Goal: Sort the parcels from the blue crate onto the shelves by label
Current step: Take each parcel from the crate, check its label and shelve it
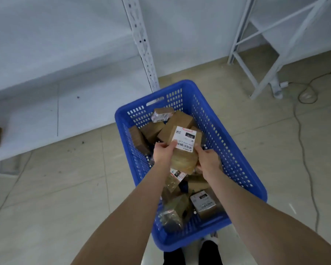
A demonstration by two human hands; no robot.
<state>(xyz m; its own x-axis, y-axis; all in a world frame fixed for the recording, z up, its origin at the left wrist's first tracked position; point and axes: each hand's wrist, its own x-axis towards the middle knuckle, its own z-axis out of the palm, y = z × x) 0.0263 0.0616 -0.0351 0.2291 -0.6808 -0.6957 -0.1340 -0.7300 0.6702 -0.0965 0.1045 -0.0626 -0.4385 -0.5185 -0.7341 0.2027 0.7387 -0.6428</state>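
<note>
Currently held: a brown parcel (182,159) was gripped by the left hand (163,153) and the right hand (208,159), one at each side, its label (184,139) facing up, above the blue crate (256,188).
Label: it read 010.
Doing it well: the code likely wanted confirming before a level carry to the shelf (75,111), left of the hands.

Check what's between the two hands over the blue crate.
Head view: one brown parcel with a white label, gripped from either side by the left hand and right hand.
</note>
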